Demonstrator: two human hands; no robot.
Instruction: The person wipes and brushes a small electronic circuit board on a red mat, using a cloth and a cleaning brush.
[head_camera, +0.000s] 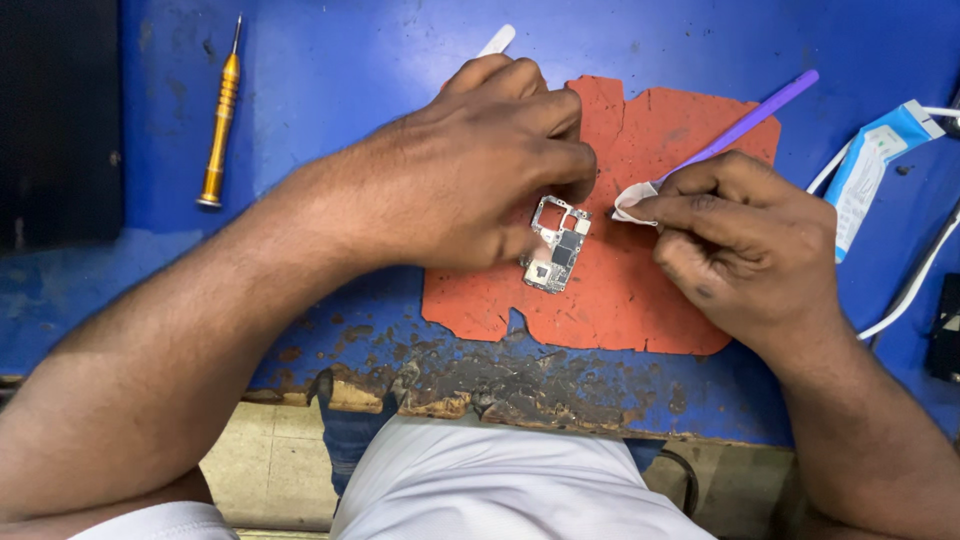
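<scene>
From the head view: the left hand (490, 170) curls closed, pinning the small circuit board (558, 246) to the red mat (640, 300). The right hand (735, 235) pinches a purple tool (745, 125) and white wipe (633, 203) just beside it. It looks like cleaning; next calls for gentle dabbing.

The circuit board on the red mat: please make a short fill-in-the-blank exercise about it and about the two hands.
1. The left hand holds the small circuit board down on the ____ mat.
2. The right hand grips a stick-like tool of ____ colour.
3. A small white cloth is pinched in the ____ hand.
4. The golden screwdriver lies on the blue table, touched by ____ hand.

Missing words: red; purple; right; neither
</scene>
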